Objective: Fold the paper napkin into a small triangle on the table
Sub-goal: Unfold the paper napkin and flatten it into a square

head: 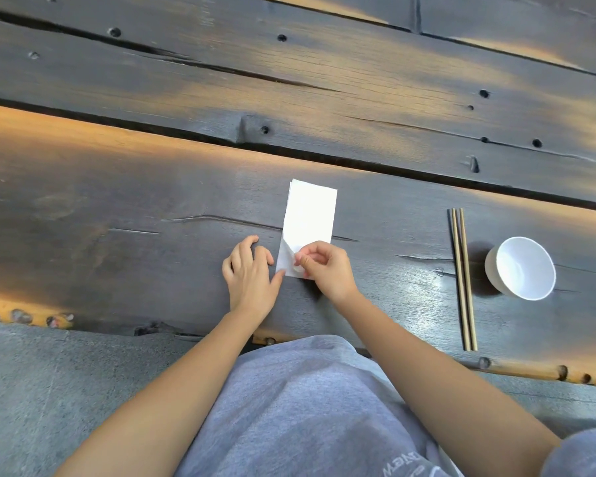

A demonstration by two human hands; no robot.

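A grey fabric shirt (307, 407) fills the near edge at 6 o'clock. Beyond it, on the dark, cracked plank table (117, 218), the left hand (250, 270) lies flat, its thumb tip on the near-left corner of the white paper napkin (310, 215). The right hand (327, 270) pinches the near corner, curled over. The long rectangular napkin runs toward 12 o'clock. At 3 o'clock lie slim wooden chopsticks (462, 280) and a round white bowl (521, 268).

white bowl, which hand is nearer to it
Right. The right hand pinches the napkin corner, left of the white bowl; the left hand lies farther left.
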